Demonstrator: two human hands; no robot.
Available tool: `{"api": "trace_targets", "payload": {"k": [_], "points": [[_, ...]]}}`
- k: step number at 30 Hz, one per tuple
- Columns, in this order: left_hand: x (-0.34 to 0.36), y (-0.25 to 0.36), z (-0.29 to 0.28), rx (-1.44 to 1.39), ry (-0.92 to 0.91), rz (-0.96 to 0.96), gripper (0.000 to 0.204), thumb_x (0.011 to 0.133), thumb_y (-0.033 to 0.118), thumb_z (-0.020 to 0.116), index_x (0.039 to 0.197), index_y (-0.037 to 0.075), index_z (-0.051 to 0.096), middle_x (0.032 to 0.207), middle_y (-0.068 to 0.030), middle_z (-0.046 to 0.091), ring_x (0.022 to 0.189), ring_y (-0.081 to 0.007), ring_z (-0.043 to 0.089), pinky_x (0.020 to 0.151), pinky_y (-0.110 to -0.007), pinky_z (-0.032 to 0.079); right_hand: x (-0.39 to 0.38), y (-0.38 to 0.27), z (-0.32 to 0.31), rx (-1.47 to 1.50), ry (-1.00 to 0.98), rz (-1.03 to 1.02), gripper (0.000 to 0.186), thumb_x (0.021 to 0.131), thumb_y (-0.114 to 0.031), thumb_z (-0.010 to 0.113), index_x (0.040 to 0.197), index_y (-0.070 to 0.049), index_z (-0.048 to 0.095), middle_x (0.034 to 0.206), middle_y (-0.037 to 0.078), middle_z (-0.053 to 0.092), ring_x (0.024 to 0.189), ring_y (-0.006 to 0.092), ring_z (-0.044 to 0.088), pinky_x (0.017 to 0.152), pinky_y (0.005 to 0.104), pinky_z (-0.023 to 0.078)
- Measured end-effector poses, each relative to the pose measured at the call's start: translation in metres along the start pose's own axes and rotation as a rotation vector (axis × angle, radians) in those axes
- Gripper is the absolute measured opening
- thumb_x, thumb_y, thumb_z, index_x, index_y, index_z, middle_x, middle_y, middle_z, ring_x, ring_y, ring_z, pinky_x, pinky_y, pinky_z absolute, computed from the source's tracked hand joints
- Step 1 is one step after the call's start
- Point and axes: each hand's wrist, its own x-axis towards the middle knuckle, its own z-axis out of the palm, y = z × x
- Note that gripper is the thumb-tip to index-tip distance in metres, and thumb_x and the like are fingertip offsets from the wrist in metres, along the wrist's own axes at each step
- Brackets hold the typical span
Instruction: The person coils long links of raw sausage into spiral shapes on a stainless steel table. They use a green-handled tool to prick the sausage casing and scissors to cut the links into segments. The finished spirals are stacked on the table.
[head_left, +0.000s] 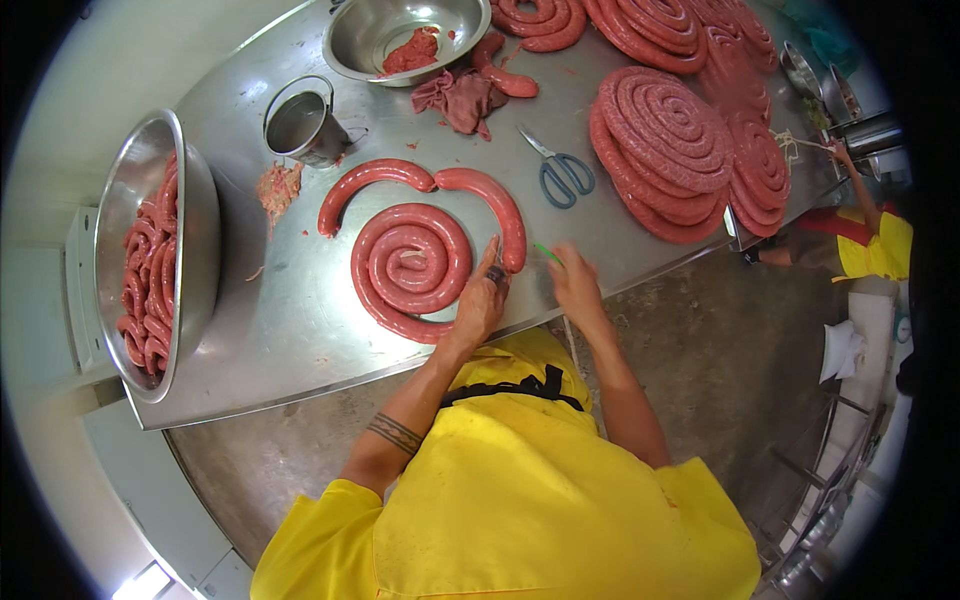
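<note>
A pink-red sausage coil [412, 258] lies flat on the steel table, with a curved length of sausage [490, 190] beyond it, bending down its right side. My left hand [480, 305] rests between the two, index finger stretched out against the curved length near its lower end. A dark band or object shows at its fingers. To the right, my right hand [576, 285] is closed on a thin green stick-like tool [546, 254], whose tip points toward the sausage. Another short sausage piece [370, 180] arcs above the coil. Blue-handled scissors [566, 182] lie farther back.
Large stacked sausage coils [660, 140] cover the table's right side. A deep steel bowl of sausage links [185, 290] stands left. Farther back are a small steel bucket [318, 135], a reddish cloth [462, 103] and a meat bowl [350, 45]. Another person's yellow sleeve [885, 245] shows right.
</note>
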Motion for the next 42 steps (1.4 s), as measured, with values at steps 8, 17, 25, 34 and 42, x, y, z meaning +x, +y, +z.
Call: {"api": "trace_targets", "payload": {"k": [8,17,25,34,42], "points": [[0.001,0.007,-0.02,-0.424,-0.244,-0.541,0.013,0.096,0.01,0.057,0.097,-0.001,0.065,0.082,-0.0164,0.069,0.075,-0.0309,0.066,0.072,-0.039,0.051,0.047,-0.046,-0.007,0.493,-0.665,0.155,0.019,0.088,-0.008,0.065,0.106,-0.002,0.062,0.092,0.015,0.068,0.087,0.0339,0.066,0.085,0.0446,0.048],[-0.017,0.006,-0.007,-0.156,-0.359,-0.03,0.017,0.094,0.007,0.052,0.096,-0.004,0.064,0.081,-0.0298,0.063,0.08,-0.0483,0.062,0.069,-0.053,0.049,0.049,0.025,-0.119,1.477,-0.089,0.452,0.018,0.106,-0.019,0.047,0.114,-0.01,0.061,0.084,0.004,0.061,0.079,0.0161,0.06,0.07,0.0268,0.047],[-0.043,-0.011,-0.043,-0.026,-0.564,-0.054,0.011,0.079,0.003,0.06,0.083,-0.007,0.064,0.078,-0.0306,0.062,0.076,-0.048,0.063,0.067,-0.053,0.049,0.101,0.134,-0.229,0.81,0.838,0.394,0.027,0.103,-0.017,0.049,0.124,-0.001,0.054,0.105,0.011,0.061,0.093,0.0238,0.064,0.082,0.0357,0.056],[-0.09,-0.018,-0.051,-0.15,-0.274,-0.333,0.019,0.091,0.013,0.062,0.09,-0.006,0.063,0.086,-0.0314,0.064,0.087,-0.0498,0.063,0.076,-0.056,0.047,0.146,0.212,-0.047,-0.011,-0.353,0.169,0.034,0.101,-0.031,0.059,0.116,0.0,0.062,0.086,0.006,0.064,0.069,0.022,0.062,0.066,0.0362,0.052],[-0.104,-0.015,-0.058,0.047,-0.223,-0.41,0.025,0.094,0.023,0.067,0.098,-0.002,0.064,0.082,-0.0226,0.063,0.072,-0.0377,0.063,0.068,-0.046,0.048,0.136,0.1,0.027,-0.754,0.148,-0.068,0.043,0.082,-0.031,0.079,0.107,0.001,0.065,0.119,0.019,0.057,0.112,0.0376,0.056,0.088,0.0491,0.051]]}}
